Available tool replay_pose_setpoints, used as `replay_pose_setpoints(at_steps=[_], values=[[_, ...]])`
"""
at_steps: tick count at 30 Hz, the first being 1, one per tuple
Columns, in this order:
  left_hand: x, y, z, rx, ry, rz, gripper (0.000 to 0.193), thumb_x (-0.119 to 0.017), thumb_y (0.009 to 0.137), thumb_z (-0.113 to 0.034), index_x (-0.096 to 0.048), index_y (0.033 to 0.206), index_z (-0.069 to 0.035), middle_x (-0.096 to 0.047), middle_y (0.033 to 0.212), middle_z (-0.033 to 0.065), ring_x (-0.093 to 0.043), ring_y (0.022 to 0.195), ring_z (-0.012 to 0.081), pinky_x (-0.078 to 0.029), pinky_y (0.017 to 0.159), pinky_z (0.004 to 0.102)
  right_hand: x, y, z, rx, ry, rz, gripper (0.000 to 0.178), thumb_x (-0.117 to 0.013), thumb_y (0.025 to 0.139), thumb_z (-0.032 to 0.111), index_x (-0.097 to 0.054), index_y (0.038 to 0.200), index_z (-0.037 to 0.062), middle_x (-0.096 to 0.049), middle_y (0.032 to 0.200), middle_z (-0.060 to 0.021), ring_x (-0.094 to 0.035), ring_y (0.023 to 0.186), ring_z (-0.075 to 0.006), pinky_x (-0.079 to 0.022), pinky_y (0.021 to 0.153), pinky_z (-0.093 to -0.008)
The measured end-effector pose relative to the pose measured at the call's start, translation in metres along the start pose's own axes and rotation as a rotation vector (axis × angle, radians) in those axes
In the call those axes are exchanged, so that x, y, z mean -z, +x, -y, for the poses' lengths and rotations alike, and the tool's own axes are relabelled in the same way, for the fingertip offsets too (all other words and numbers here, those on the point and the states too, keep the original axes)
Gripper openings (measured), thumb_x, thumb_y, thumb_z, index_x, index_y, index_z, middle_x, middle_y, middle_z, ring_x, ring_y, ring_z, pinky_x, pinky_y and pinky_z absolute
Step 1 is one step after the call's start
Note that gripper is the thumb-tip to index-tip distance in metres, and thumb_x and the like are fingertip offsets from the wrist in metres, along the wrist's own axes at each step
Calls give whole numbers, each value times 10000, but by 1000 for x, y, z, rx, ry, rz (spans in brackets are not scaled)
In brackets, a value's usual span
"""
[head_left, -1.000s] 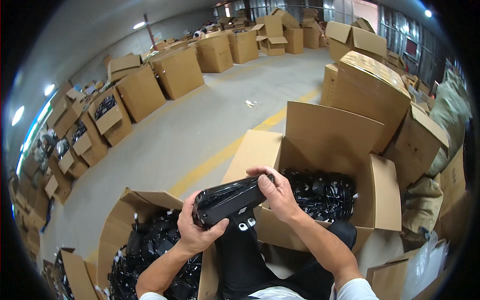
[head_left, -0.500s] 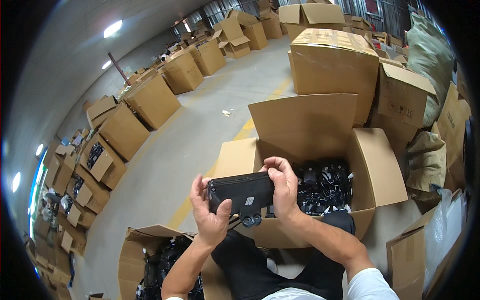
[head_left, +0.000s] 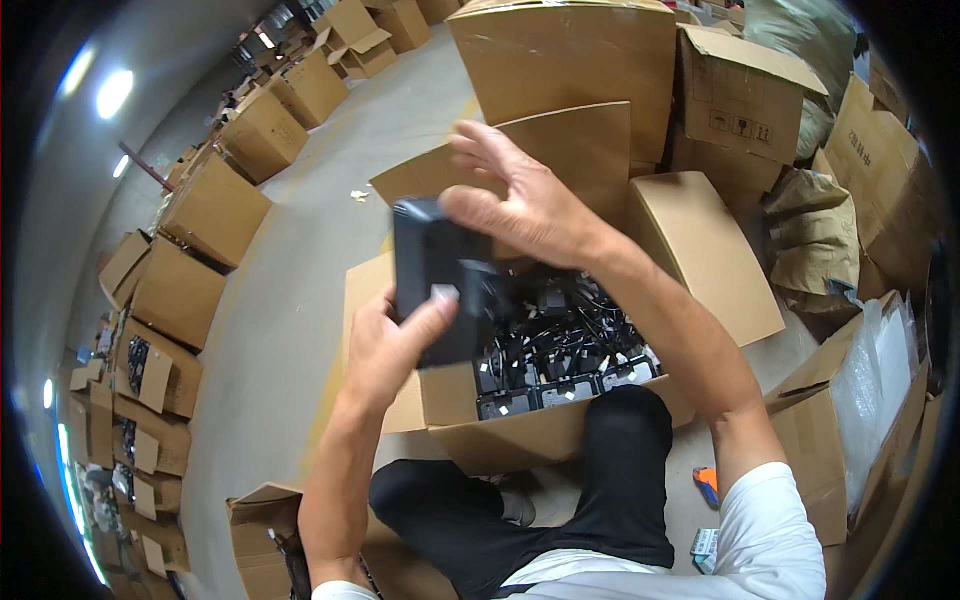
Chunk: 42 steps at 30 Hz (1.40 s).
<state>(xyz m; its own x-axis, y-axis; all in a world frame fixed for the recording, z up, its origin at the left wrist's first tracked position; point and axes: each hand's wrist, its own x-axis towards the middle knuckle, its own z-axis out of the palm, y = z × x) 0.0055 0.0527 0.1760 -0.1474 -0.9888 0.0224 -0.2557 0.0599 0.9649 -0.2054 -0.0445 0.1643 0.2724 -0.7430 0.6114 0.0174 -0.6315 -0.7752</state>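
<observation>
A black, flat, rectangular device (head_left: pixel 424 250) stands roughly upright in my left hand (head_left: pixel 385 345), blurred by motion. My left thumb lies across its face by a small white label, and the fingers go behind it. A short protruding part shows on its right side. My right hand (head_left: pixel 530 205) is at the device's top end, palm spread and fingers apart; whether the thumb touches it I cannot tell. Below them, an open carton (head_left: pixel 545 440) holds several similar black devices (head_left: pixel 565 345) with cables, partly hidden by my right forearm.
Another open carton (head_left: pixel 262 510) is at the lower left, mostly behind my left arm. An orange and blue tool (head_left: pixel 707 486) lies on the floor at my right. A carton with clear plastic wrap (head_left: pixel 865 400) stands farther right. Large cartons (head_left: pixel 565 65) are stacked ahead; more line the left.
The device has turned from lying level between both hands to upright in my left hand. My right hand has let go and lifted up. The view has shifted rightward and down.
</observation>
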Motion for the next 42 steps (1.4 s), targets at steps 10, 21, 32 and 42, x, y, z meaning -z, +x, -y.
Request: replay_pose_setpoints(at_steps=[10, 21, 32, 42], values=[[-49, 148, 249, 603, -477, -50, 501, -729, 916, -410, -615, 1215, -25, -695, 1090, 119, -678, 967, 252, -579, 808, 484, 32, -124, -248, -1087, 238, 324, 154, -726, 855, 105, -687, 970, 11, -630, 752, -7, -574, 674, -75, -489, 653, -236], [-69, 205, 339, 745, -672, 18, 433, -701, 932, -437, -626, 1207, -111, -701, 1066, 86, -676, 985, 230, -576, 815, 473, 43, -129, -340, -1204, 183, 276, 497, -805, 773, 81, -548, 1181, -43, -662, 877, -151, -706, 688, -226, -586, 583, -353], [-119, 200, 465, 769, -513, -147, 517, -734, 937, -335, -581, 1299, 2, -659, 1227, 117, -627, 1075, 222, -490, 963, 365, -10, -165, -362, -225, -1138, 686, 760, -753, 758, 186, -459, 1439, 21, -493, 1469, -181, -438, 1389, -318, -327, 1166, -467], [-85, 225, 482, 457, 230, -11, 705, -635, 952, -471, -513, 1392, 67, -635, 1277, 267, -595, 1215, 335, -445, 1028, 398, -51, -163, -364, -90, -1237, 697, 788, -737, 799, 274, -426, 1488, 49, -385, 1562, -132, -376, 1425, -323, -269, 1187, -520]])
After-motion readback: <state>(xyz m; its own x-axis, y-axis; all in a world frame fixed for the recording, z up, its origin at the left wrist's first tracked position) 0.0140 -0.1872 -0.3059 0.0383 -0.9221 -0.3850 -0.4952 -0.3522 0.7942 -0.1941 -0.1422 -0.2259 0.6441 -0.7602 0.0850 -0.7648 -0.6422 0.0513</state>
